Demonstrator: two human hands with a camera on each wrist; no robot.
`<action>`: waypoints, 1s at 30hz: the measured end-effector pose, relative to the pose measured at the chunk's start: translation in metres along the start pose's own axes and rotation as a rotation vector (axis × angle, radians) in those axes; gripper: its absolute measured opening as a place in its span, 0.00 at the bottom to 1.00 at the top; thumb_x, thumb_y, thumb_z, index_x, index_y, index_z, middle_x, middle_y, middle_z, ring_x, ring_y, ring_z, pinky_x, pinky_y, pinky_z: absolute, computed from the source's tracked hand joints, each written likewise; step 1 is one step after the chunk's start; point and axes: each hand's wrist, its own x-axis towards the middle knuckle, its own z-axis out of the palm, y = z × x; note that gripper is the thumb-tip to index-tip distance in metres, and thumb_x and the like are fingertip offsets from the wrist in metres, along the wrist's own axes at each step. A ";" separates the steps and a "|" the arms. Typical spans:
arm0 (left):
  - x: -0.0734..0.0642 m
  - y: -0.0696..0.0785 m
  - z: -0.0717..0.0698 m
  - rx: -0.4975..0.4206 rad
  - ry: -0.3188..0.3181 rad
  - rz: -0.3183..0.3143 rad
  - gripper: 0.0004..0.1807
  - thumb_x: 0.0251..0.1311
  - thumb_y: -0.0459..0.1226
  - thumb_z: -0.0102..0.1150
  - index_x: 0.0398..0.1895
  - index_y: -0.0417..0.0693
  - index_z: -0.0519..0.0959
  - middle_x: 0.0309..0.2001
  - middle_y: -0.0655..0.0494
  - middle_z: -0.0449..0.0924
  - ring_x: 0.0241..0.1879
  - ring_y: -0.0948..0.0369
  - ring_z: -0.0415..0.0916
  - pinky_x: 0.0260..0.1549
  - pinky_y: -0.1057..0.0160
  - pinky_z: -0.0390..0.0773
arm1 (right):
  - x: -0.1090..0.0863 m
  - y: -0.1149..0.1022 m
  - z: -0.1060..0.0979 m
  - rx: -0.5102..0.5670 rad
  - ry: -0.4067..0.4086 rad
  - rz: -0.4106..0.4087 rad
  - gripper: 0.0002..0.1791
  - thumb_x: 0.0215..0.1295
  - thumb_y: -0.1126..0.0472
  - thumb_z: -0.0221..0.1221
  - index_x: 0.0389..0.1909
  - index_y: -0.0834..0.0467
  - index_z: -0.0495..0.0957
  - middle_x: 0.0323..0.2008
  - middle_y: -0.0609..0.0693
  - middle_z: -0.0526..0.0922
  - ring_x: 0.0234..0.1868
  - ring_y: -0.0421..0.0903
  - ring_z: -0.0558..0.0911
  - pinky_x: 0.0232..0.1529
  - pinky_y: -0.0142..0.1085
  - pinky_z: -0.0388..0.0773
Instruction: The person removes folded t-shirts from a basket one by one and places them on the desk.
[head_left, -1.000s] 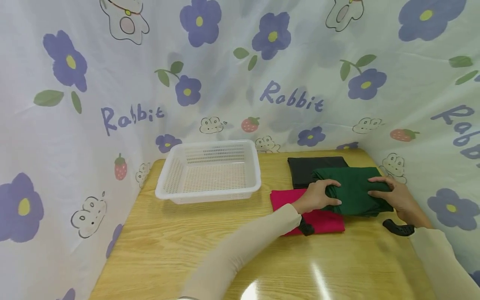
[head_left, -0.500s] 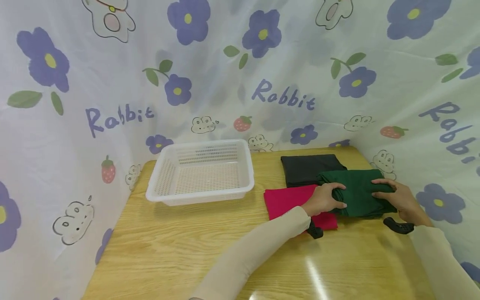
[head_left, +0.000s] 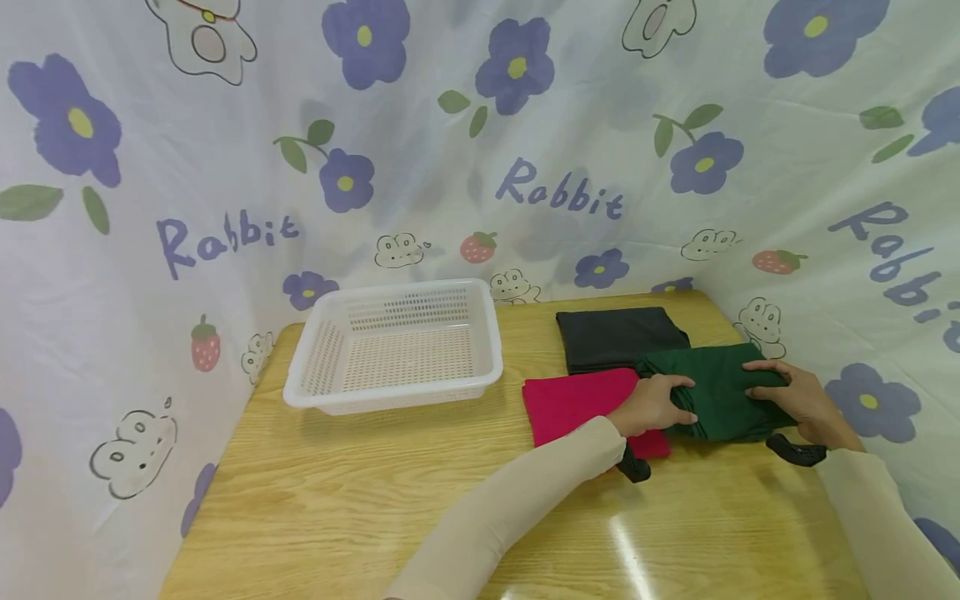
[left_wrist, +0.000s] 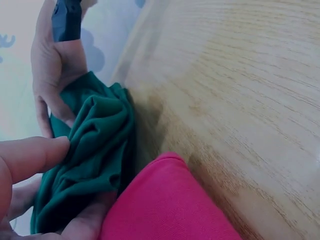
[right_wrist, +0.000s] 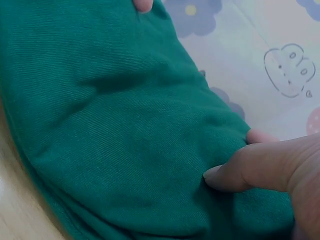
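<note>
A folded green cloth (head_left: 723, 387) lies at the right of the table, its left part overlapping a pink one in the head view. My left hand (head_left: 651, 406) grips its left edge; the left wrist view has the thumb and fingers on either side of the bunched green layers (left_wrist: 100, 132). At the opposite end, my right hand (head_left: 801, 398) holds the right edge. In the right wrist view the right thumb (right_wrist: 235, 172) presses on the ribbed green top, with other fingertips beyond the edge. Beneath my left hand is the folded pink cloth (head_left: 570, 404), partly covered.
A folded black cloth (head_left: 618, 337) lies behind the pink and green ones. Further left stands a white perforated plastic basket (head_left: 397, 395) with nothing in it. A patterned curtain (head_left: 442, 142) encloses the back and sides of the wooden table (head_left: 337, 508).
Both hands have shifted the green cloth slightly right and toward me, so it overlaps the black cloth less. The head view has turned a little to the right.
</note>
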 end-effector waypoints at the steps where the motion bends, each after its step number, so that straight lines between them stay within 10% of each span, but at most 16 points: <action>1: 0.000 0.000 0.000 0.001 -0.005 -0.003 0.31 0.62 0.40 0.74 0.69 0.61 0.78 0.66 0.65 0.74 0.52 0.71 0.72 0.43 0.74 0.74 | 0.000 0.000 0.000 -0.007 -0.002 0.002 0.28 0.73 0.56 0.64 0.71 0.53 0.70 0.78 0.76 0.39 0.72 0.81 0.46 0.64 0.76 0.52; 7: -0.001 0.001 0.001 -0.029 -0.027 -0.018 0.31 0.61 0.38 0.74 0.69 0.57 0.78 0.59 0.64 0.79 0.46 0.73 0.71 0.35 0.75 0.72 | 0.001 0.000 -0.001 -0.044 -0.014 0.022 0.30 0.73 0.57 0.63 0.72 0.60 0.68 0.76 0.78 0.41 0.71 0.82 0.49 0.62 0.75 0.55; 14: -0.001 0.002 0.002 -0.070 -0.090 -0.119 0.32 0.62 0.37 0.73 0.70 0.61 0.77 0.17 0.59 0.68 0.13 0.64 0.48 0.15 0.69 0.59 | 0.000 0.002 -0.001 -0.065 -0.043 0.057 0.34 0.74 0.56 0.62 0.75 0.64 0.64 0.77 0.77 0.37 0.72 0.82 0.45 0.63 0.76 0.53; 30: -0.003 0.001 0.001 0.013 -0.176 -0.086 0.32 0.63 0.37 0.72 0.71 0.57 0.76 0.68 0.66 0.72 0.43 0.68 0.67 0.26 0.69 0.69 | 0.002 0.021 0.001 -0.070 -0.024 0.083 0.33 0.72 0.60 0.63 0.72 0.70 0.65 0.74 0.82 0.40 0.71 0.82 0.45 0.65 0.74 0.52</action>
